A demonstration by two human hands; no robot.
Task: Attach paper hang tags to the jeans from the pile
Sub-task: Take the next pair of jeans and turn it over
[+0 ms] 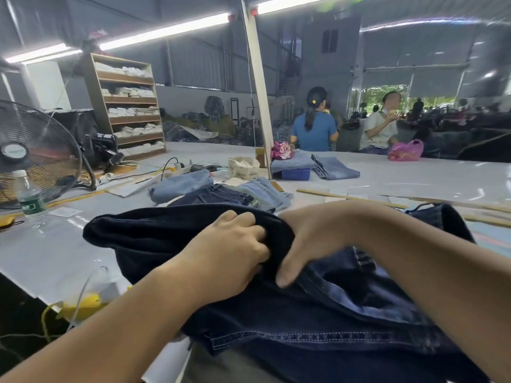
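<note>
Your dark navy jeans [318, 313] lie crumpled at the near edge of the white table [49, 252]; lighter folded jeans [221, 192] lie beyond them.

Matt dk denim jeans [304, 322], glossy table [414, 175]

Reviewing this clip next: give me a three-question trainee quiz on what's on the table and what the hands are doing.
1. True or false: both hands have a grip on the dark jeans.
2. Which stands nearest the water bottle? A) the fan B) the pink bag C) the blue box
3. Fill in: beyond the dark jeans lies a pile of lighter ____.

Key
1. True: the left hand bunches the dark fabric in curled fingers, and the right hand pinches the same fold with its thumb below.
2. A
3. jeans
</note>
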